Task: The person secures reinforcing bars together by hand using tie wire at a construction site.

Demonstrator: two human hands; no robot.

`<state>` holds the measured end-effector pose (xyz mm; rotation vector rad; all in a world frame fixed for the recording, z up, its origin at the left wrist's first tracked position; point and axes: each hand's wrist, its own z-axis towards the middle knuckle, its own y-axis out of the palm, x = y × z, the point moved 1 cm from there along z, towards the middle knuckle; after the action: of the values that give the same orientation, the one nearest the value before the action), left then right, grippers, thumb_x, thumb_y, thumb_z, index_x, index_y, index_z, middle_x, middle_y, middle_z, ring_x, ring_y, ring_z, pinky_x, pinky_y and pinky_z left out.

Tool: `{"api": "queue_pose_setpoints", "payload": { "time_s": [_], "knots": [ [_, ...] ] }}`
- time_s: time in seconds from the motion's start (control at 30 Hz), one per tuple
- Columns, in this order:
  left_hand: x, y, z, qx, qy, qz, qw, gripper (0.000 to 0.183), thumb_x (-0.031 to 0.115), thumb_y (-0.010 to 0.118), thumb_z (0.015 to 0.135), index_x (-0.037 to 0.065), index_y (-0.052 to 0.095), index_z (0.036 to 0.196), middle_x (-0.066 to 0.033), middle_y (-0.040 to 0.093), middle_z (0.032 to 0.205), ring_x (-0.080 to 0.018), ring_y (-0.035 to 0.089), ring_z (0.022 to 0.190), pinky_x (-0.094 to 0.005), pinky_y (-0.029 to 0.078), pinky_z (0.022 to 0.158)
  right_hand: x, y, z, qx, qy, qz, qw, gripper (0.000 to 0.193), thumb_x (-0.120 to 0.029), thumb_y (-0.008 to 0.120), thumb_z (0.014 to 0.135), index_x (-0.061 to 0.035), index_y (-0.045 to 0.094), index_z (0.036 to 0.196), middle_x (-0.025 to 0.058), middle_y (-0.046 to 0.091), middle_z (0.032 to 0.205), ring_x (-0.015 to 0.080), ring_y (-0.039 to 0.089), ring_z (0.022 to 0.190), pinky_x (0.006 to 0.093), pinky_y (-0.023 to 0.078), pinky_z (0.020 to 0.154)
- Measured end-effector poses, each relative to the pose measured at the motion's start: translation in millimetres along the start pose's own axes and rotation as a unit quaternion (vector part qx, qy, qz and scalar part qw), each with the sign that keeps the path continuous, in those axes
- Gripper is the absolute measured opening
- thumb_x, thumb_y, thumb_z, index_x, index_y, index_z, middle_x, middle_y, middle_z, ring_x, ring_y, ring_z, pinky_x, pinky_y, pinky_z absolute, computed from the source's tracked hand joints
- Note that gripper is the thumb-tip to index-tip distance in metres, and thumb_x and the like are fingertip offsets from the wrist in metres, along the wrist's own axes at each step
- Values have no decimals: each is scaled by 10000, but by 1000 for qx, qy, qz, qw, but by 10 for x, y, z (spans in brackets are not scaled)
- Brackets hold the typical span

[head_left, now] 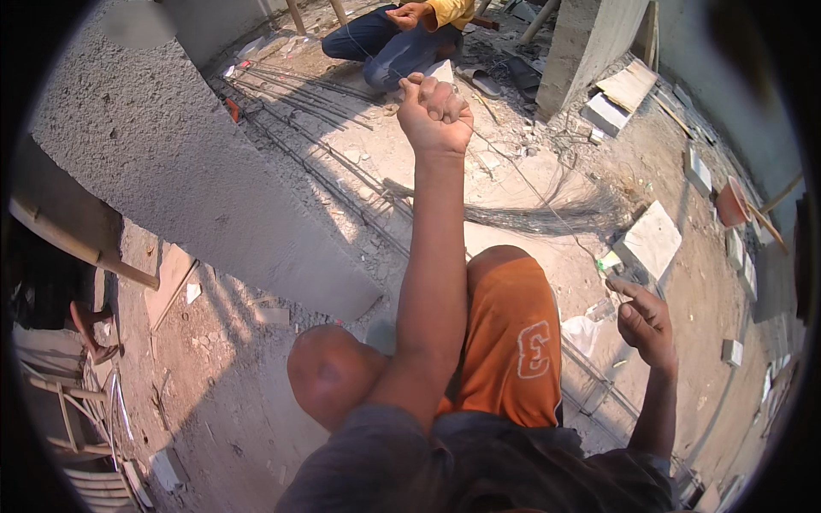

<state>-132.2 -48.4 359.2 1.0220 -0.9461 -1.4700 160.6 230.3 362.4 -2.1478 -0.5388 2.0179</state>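
My left hand (434, 115) is stretched out ahead, its fingers curled closed round a thin wire (530, 184). From there the wire slants down to the right across the ground, toward my right hand (647, 325). That hand hangs beside my right knee with the index finger pointing out and the other fingers loosely bent. Whether its fingertips touch the wire's lower end is too fine to see. Beneath the wire lies a bundle of dark thin wires (547, 220), fanned out at its right end.
Long steel bars (299, 141) lie on the dusty ground ahead. A person in a yellow sleeve and blue trousers (402, 51) crouches beyond them. A rough grey slab (197, 162) slants in from the left. Pale blocks (650, 239) and a reddish bucket (732, 203) stand at the right.
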Motion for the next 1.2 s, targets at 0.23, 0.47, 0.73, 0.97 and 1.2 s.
{"api": "queue_pose_setpoints", "payload": {
  "time_s": [0.23, 0.47, 0.73, 0.97, 1.2],
  "knots": [
    [281, -494, -22, 179, 67, 145, 971, 293, 404, 375, 1011, 164, 463, 868, 50, 334, 581, -75, 290, 398, -210, 215, 330, 30, 217, 345, 26, -139, -350, 926, 501, 48, 564, 837, -111, 555, 1312, 172, 445, 633, 282, 456, 533, 343, 418, 558],
    [1040, -1024, -89, 284, 136, 285, 905, 243, 341, 387, 1019, 109, 459, 1027, 40, 359, 622, -66, 375, 484, -220, 295, 416, 498, 677, 1044, -60, -93, -205, 972, 393, 6, 551, 896, -61, 567, 1283, 141, 538, 678, 194, 484, 553, 288, 445, 588],
    [1482, -1351, -404, 399, 72, 574, 711, 335, 219, 419, 996, 47, 382, 1281, -58, 568, 1041, -159, 598, 874, -352, 442, 729, 1212, 1752, 2053, -142, -156, -52, 976, 371, -45, 530, 930, -76, 558, 1299, 105, 643, 845, 113, 525, 689, 272, 463, 678],
    [1526, -1476, -544, 428, 130, 570, 690, 682, -31, 437, 882, 125, 175, 1493, -107, 548, 1194, -193, 590, 863, -351, 439, 642, 1115, 2633, 3024, -145, -187, -73, 969, 409, -97, 513, 923, -123, 536, 1331, 127, 614, 727, 171, 553, 644, 330, 480, 658],
    [1645, -2090, -891, 462, 18, 683, 565, 562, 131, 524, 854, -122, 357, 1328, -291, 491, 1289, -357, 548, 1115, -425, 455, 911, 1243, 3400, 3431, -214, -114, -159, 957, 294, -141, 546, 864, -22, 625, 1121, 272, 632, 1045, 386, 616, 988, 425, 473, 875]
  ]
}}
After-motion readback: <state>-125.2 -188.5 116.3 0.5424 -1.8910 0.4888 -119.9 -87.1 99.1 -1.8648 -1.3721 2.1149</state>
